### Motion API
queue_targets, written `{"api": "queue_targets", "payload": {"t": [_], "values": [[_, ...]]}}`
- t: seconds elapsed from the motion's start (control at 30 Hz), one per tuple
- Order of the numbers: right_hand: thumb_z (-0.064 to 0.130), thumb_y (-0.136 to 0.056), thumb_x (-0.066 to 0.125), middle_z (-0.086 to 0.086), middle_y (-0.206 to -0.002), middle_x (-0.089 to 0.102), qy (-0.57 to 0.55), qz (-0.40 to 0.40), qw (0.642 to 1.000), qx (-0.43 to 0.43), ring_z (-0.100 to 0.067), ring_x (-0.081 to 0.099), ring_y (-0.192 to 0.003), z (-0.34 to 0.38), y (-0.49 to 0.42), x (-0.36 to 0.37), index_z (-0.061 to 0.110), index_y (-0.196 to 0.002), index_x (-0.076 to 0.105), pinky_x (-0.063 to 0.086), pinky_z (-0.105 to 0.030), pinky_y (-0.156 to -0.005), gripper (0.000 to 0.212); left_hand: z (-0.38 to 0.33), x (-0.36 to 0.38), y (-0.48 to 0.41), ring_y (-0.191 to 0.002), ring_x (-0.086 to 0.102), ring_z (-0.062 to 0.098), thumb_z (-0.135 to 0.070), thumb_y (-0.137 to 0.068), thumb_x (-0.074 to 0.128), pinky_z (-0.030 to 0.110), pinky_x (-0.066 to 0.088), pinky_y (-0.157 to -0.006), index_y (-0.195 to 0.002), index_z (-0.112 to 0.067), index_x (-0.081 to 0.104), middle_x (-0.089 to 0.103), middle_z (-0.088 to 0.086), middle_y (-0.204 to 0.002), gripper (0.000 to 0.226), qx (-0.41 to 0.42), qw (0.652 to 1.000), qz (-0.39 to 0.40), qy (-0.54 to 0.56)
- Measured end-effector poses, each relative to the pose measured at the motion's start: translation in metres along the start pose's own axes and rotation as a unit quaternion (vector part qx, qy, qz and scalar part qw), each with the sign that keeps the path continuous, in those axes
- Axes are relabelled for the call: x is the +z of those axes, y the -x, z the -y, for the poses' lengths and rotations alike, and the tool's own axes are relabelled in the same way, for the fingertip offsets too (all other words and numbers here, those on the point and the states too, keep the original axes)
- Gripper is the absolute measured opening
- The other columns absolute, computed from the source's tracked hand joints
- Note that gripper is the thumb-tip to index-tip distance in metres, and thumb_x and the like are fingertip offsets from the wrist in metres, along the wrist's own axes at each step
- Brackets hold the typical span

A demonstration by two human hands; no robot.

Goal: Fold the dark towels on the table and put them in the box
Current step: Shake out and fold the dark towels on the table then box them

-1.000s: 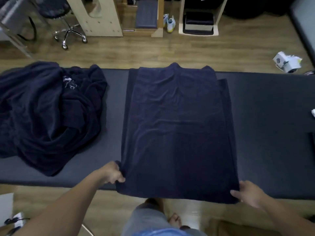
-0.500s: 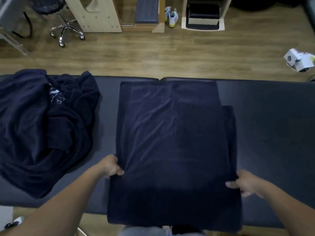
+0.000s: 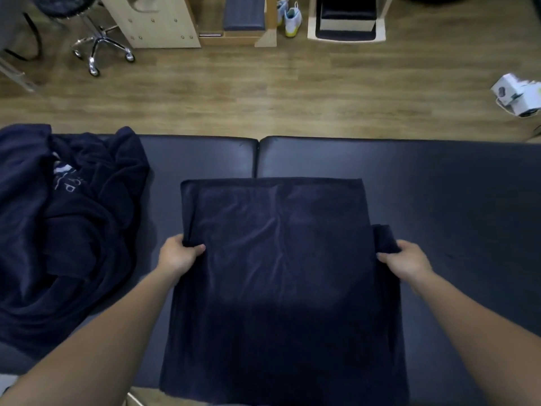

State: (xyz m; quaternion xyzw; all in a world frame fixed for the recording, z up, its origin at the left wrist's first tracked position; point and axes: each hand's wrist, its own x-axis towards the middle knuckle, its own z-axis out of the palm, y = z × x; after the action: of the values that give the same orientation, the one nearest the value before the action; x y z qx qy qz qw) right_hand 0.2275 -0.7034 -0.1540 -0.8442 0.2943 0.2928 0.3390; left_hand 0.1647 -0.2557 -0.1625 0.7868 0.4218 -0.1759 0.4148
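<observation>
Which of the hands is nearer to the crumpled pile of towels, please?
Left. The left hand grips the towel on the side by the pile; the right hand grips its far side.

I have a single view, the wide-angle head camera. It looks forward and steeply down from over the near edge of the tabletop (image 3: pixel 439 186), close above it, with the wooden floor (image 3: pixel 292 98) across the top.
</observation>
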Motion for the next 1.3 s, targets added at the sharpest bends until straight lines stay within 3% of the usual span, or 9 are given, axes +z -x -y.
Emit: {"api": "queue_targets", "payload": {"t": [0.2,0.33,0.57,0.7,0.77,0.93,1.1,1.2,1.3], "values": [[0.017,-0.089,0.062,-0.013,-0.126,0.048,0.15,-0.121,0.976,-0.103,-0.033,0.048,-0.116,0.02,0.001,0.002,0.019,-0.127,0.048,0.049,-0.041,-0.081,0.041,-0.022,0.001,0.0,-0.115,0.058,0.031,-0.014,-0.083,0.072,0.04,0.047,-0.1,-0.125,-0.011,0.055,0.06,0.011,-0.123,0.046,0.068,0.99,-0.106,-0.062],[0.021,-0.092,0.061,-0.009,-0.136,0.045,0.181,-0.077,0.958,-0.209,-0.03,0.041,-0.128,0.05,-0.006,0.018,0.021,-0.136,0.049,0.048,-0.045,-0.097,0.046,-0.036,0.003,-0.018,-0.121,0.048,0.033,-0.014,-0.085,0.067,0.043,0.041,-0.107,-0.133,-0.009,0.052,0.05,0.012,-0.127,0.05,0.18,0.957,-0.117,-0.196],[0.027,-0.091,0.067,-0.015,-0.141,0.04,0.155,-0.038,0.977,-0.144,-0.031,0.055,-0.111,0.08,-0.028,0.024,0.026,-0.148,0.037,0.05,-0.042,-0.092,0.064,-0.074,0.019,-0.048,-0.115,0.052,0.028,-0.029,-0.092,0.065,0.037,0.042,-0.097,-0.13,-0.016,0.053,0.048,0.008,-0.126,0.042,0.14,0.975,-0.116,-0.128],[0.026,-0.093,0.066,-0.015,-0.143,0.033,0.19,-0.039,0.966,-0.172,-0.034,0.054,-0.11,0.101,-0.04,0.016,0.036,-0.152,0.029,0.048,-0.043,-0.096,0.071,-0.082,0.021,-0.05,-0.118,0.044,0.028,-0.036,-0.092,0.062,0.043,0.039,-0.098,-0.138,-0.03,0.049,0.041,0.006,-0.128,0.049,0.175,0.94,-0.143,-0.256],[0.026,-0.092,0.068,-0.015,-0.142,0.032,0.204,-0.021,0.962,-0.182,-0.029,0.052,-0.099,0.11,-0.046,0.013,0.038,-0.151,0.031,0.05,-0.04,-0.09,0.07,-0.083,0.016,-0.056,-0.119,0.043,0.028,-0.039,-0.091,0.063,0.043,0.04,-0.099,-0.14,-0.032,0.047,0.039,0.006,-0.128,0.052,0.137,0.95,-0.115,-0.255],[0.028,-0.084,0.077,-0.019,-0.126,0.049,0.281,-0.001,0.942,-0.183,-0.035,0.054,-0.109,0.124,-0.068,0.002,0.02,-0.124,0.058,0.047,-0.04,-0.092,0.044,-0.095,-0.012,-0.077,-0.116,0.045,0.026,-0.042,-0.081,0.076,0.041,0.045,-0.095,-0.098,-0.026,0.06,0.037,0.002,-0.115,0.028,0.133,0.947,-0.029,-0.292],[0.023,-0.082,0.08,-0.008,-0.094,0.062,0.275,-0.002,0.934,-0.229,-0.027,0.054,-0.087,0.129,-0.081,-0.008,0.01,-0.095,0.06,0.04,-0.034,-0.075,0.027,-0.1,-0.042,-0.09,-0.102,0.047,0.022,-0.039,-0.076,0.082,0.036,0.042,-0.092,-0.082,-0.024,0.06,0.037,-0.001,-0.105,0.027,0.228,0.933,-0.056,-0.273],[0.018,-0.079,0.082,-0.005,-0.082,0.064,0.226,0.009,0.942,-0.246,-0.029,0.057,-0.079,0.131,-0.079,-0.014,0.017,-0.083,0.06,0.042,-0.036,-0.069,0.023,-0.094,-0.049,-0.086,-0.089,0.047,0.019,-0.029,-0.079,0.081,0.032,0.042,-0.08,-0.08,-0.019,0.061,0.041,-0.001,-0.095,0.022,0.269,0.931,-0.089,-0.231],[0.015,-0.076,0.084,-0.001,-0.079,0.065,0.22,0.044,0.941,-0.252,-0.022,0.059,-0.073,0.129,-0.079,-0.018,0.029,-0.075,0.061,0.043,-0.027,-0.066,0.028,-0.077,-0.043,-0.085,-0.084,0.058,0.024,-0.026,-0.083,0.076,0.034,0.048,-0.078,-0.074,-0.024,0.055,0.055,-0.003,-0.081,0.023,0.219,0.954,-0.097,-0.181]]}}
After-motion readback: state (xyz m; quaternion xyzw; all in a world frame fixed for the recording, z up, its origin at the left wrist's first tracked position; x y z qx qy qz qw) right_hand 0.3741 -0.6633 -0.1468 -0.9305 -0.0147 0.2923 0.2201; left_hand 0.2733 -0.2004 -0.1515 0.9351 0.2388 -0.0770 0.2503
